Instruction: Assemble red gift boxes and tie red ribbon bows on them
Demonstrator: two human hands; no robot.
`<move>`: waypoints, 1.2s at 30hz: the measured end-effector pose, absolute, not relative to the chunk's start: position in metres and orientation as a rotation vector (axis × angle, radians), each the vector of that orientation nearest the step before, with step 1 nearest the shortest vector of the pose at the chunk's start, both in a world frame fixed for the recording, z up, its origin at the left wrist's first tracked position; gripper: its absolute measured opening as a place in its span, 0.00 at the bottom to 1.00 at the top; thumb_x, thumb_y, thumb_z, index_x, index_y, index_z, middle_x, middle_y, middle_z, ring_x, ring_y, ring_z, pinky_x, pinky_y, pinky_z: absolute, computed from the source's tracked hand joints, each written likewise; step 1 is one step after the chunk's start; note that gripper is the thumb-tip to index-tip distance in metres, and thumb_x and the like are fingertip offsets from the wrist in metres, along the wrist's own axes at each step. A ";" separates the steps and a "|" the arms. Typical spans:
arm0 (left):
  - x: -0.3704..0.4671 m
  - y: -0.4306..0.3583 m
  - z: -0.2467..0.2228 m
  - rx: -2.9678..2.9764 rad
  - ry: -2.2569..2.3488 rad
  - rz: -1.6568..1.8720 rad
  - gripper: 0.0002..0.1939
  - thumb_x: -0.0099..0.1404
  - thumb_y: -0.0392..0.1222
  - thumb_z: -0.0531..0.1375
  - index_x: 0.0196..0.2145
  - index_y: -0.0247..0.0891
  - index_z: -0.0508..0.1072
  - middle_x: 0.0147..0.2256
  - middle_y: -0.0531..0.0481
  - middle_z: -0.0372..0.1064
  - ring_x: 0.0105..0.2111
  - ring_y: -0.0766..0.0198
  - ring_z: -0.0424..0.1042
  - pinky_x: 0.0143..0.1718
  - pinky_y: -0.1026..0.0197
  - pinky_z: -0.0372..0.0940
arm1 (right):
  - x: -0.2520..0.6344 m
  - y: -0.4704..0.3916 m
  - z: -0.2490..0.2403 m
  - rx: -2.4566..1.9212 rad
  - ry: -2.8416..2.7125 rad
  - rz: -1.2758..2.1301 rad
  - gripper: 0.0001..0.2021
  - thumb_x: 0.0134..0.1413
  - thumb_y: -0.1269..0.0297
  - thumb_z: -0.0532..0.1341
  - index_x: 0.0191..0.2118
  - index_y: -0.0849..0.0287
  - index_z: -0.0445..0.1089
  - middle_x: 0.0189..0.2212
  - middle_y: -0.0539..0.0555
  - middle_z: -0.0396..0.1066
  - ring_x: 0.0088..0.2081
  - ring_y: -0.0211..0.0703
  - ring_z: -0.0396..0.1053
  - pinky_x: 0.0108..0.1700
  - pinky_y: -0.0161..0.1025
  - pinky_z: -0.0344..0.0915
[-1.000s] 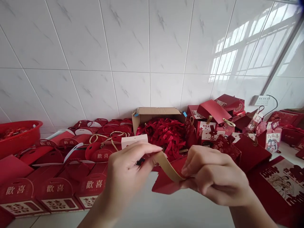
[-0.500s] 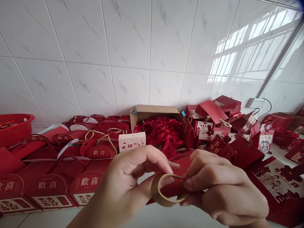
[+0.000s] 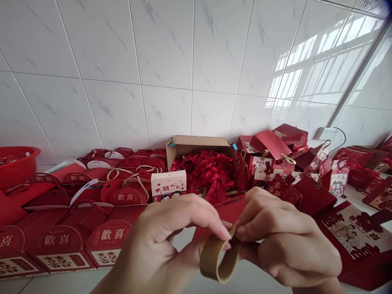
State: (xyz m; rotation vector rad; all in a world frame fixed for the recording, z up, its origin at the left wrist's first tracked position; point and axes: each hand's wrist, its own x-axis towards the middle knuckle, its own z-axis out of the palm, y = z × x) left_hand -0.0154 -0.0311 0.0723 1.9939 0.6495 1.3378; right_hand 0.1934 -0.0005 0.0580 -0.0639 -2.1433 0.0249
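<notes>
A tan, leather-like strap (image 3: 211, 258) is bent into a loop in front of me, its ends brought together at the top. My left hand (image 3: 171, 237) pinches the loop's upper left side between thumb and fingertips. From the other side my right hand (image 3: 278, 237) grips the strap's ends, fingers curled tight. Just behind the hands is a red gift box (image 3: 231, 210), mostly hidden by them; whether the strap is joined to it I cannot tell.
Rows of red gift boxes (image 3: 65, 237) stand on the left. A cardboard box (image 3: 199, 141) of red ribbons (image 3: 211, 171) sits against the tiled wall. More red boxes (image 3: 272, 143) pile up at right, and a red basin (image 3: 18, 169) is far left.
The strap loop has turned and narrowed, hanging lower with its ends drawn together. My left fingertips have moved right, closer to my right hand. The view has shifted slightly.
</notes>
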 end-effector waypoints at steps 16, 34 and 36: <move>-0.002 -0.029 0.066 1.854 0.744 1.495 0.13 0.57 0.27 0.62 0.32 0.46 0.77 0.28 0.57 0.77 0.24 0.67 0.75 0.24 0.70 0.70 | 0.189 -0.002 0.056 -0.148 -2.159 -0.156 0.13 0.62 0.75 0.53 0.26 0.59 0.62 0.27 0.48 0.72 0.30 0.34 0.68 0.38 0.41 0.59; 0.001 -0.028 0.065 2.025 0.679 1.596 0.13 0.59 0.28 0.63 0.33 0.48 0.79 0.30 0.56 0.79 0.30 0.61 0.78 0.29 0.63 0.74 | 0.186 0.004 0.056 -0.162 -2.081 -0.221 0.09 0.59 0.77 0.53 0.29 0.59 0.62 0.25 0.51 0.67 0.30 0.38 0.67 0.34 0.39 0.60; -0.002 -0.027 0.064 2.058 0.617 1.520 0.14 0.60 0.27 0.62 0.33 0.48 0.78 0.32 0.55 0.79 0.37 0.59 0.78 0.36 0.62 0.75 | 0.187 0.004 0.054 -0.147 -2.022 -0.248 0.08 0.58 0.77 0.56 0.30 0.59 0.63 0.27 0.51 0.69 0.30 0.37 0.68 0.34 0.40 0.62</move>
